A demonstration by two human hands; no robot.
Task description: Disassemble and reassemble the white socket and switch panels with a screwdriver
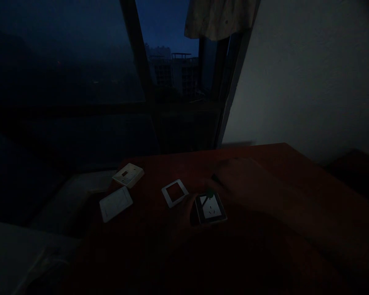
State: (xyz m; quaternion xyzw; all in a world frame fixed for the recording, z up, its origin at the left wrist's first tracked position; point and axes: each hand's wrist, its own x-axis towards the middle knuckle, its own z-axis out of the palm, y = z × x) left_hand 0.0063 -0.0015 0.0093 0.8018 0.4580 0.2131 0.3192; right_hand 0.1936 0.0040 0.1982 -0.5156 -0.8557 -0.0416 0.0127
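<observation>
In the dim light a wall socket [211, 209] with a white face and dark surround rests on the reddish table. My left hand [187, 211] grips its left edge, the fingers mostly lost in shadow. Above the socket, my right hand [242, 177] is closed around a screwdriver [210, 193] with a green part and a dark handle end. The screwdriver's thin shaft slants down to the socket's upper left; whether its tip touches a screw cannot be made out. Just left of the socket lies a white square frame [166, 196] with an open middle.
A pale box-like wall plate [133, 176] with a small opening lies at the table's far left. Nearer is a flat white plate [116, 203]. The wooden table [264, 153] meets a window and a pale wall [307, 82]. A curtain [219, 18] hangs above.
</observation>
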